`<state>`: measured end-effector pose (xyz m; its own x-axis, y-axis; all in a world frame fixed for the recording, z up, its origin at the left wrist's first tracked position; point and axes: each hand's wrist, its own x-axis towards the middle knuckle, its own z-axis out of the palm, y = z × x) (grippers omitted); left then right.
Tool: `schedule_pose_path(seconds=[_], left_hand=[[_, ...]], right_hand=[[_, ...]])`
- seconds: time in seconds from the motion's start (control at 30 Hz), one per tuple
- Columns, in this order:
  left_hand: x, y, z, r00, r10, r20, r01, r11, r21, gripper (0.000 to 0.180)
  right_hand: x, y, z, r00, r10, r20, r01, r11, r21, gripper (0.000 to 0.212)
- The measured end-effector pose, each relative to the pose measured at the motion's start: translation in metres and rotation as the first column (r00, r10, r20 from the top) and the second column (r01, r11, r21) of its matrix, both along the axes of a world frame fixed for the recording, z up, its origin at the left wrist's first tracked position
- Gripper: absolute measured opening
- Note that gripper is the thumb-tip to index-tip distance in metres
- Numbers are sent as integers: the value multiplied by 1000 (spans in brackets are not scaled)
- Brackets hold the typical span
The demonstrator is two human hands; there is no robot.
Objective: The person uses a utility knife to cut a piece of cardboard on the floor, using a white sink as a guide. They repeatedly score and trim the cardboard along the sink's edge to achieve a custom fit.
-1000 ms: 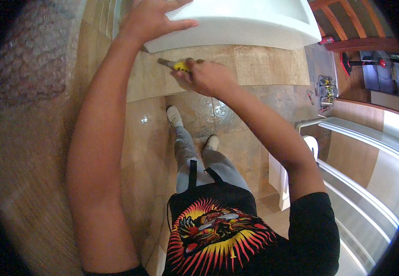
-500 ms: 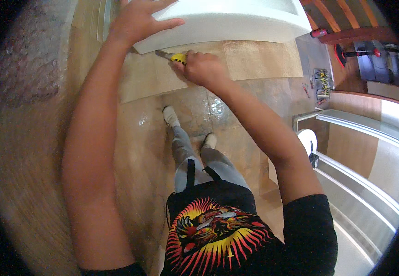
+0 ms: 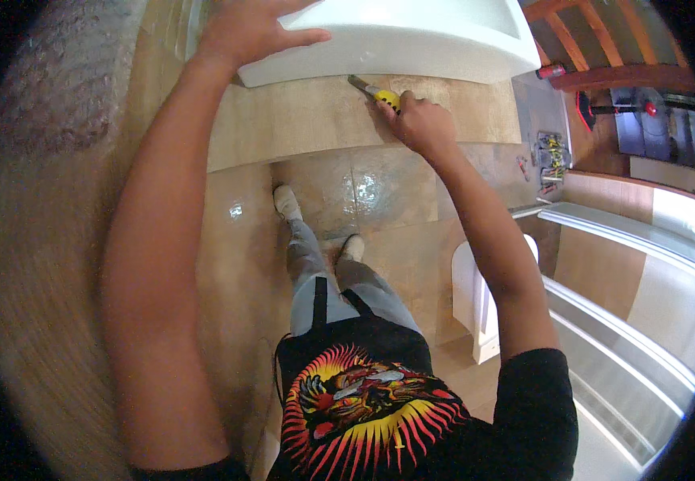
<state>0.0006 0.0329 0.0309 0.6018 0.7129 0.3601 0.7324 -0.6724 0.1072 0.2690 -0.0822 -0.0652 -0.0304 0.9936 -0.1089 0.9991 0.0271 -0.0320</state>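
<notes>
Right hand (image 3: 423,124): grip is clenching yellow-handled tool (image 3: 387,100), now reaching farther right; work is advancing along white basin (image 3: 404,52). Left hand (image 3: 245,34): resting spread on basin.

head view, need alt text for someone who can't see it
The right hand grips a yellow-handled tool, its tip at or near the lower edge of a white basin-like fixture, while the left hand rests against its left end. The fixture sits on a wood-toned surface.
</notes>
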Motion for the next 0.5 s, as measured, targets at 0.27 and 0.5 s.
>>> schedule_pose_path(seconds=[0.27, 0.5], left_hand=[[-1, 6, -3, 999, -9, 41, 10, 1000, -19, 60], [0, 10, -1, 1000, -22, 12, 22, 999, -34, 63]], right_hand=[[40, -3, 16, 984, -154, 86, 159, 985, -64, 60], [28, -12, 41, 989, -121, 90, 129, 987, -91, 57]])
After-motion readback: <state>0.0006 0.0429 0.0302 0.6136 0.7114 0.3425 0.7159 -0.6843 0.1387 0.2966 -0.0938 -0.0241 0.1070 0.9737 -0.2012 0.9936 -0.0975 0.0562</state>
